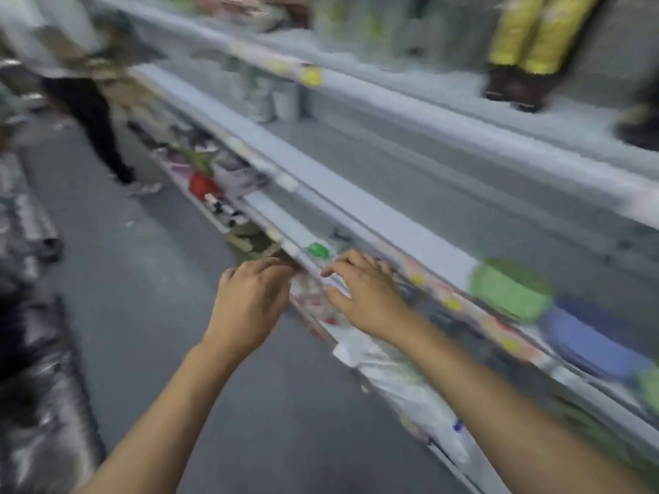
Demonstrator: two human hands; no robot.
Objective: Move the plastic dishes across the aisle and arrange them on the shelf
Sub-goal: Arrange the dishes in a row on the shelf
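Both hands reach to the shelf [392,222] edge, holding nothing: left hand [249,301] loosely curled, right hand [363,294] spread. Right of it lie green dish [510,290] and blue dish [592,344].

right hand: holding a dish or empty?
Empty. The right hand hovers with fingers spread at the shelf edge; the green dish sits apart.

- A person in dark trousers [94,126] stands up the grey aisle floor [149,315]
- Yellow packets [538,30] on the top tier
- Pale tins [271,98] one tier lower
- A red item [201,185], blurred, low down
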